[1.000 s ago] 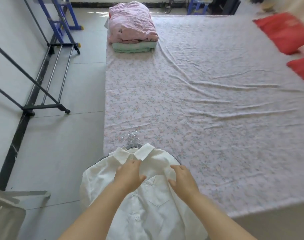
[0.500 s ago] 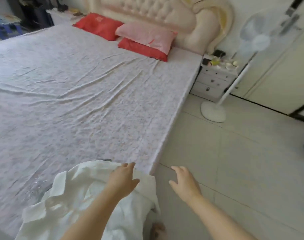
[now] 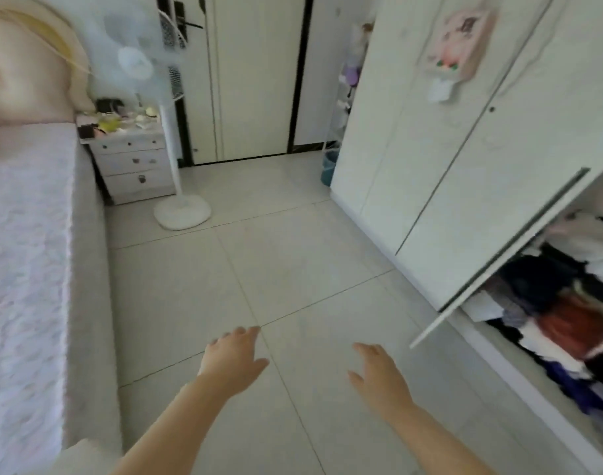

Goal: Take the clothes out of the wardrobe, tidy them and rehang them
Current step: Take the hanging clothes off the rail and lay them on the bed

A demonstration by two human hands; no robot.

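A bedroom count: mostly ones, one pair, two threes.

Two hands, the left hand (image 3: 229, 363) and the right hand (image 3: 379, 375); one bed (image 3: 25, 234); one white nightstand (image 3: 121, 197) with three drawers (image 3: 135, 161) (the small things on top are too blurred to number); one white pedestal fan (image 3: 135, 60); one room door (image 3: 255, 80) with one dark handle (image 3: 180, 24); one blue waste bin (image 3: 327, 169); one white wardrobe (image 3: 379, 114) showing three door panels, one of them, the nearest door panel (image 3: 481, 217), standing ajar; one picture (image 3: 457, 42) stuck on a panel; one heap of clothes (image 3: 567, 303) inside, its pieces too tangled to count.
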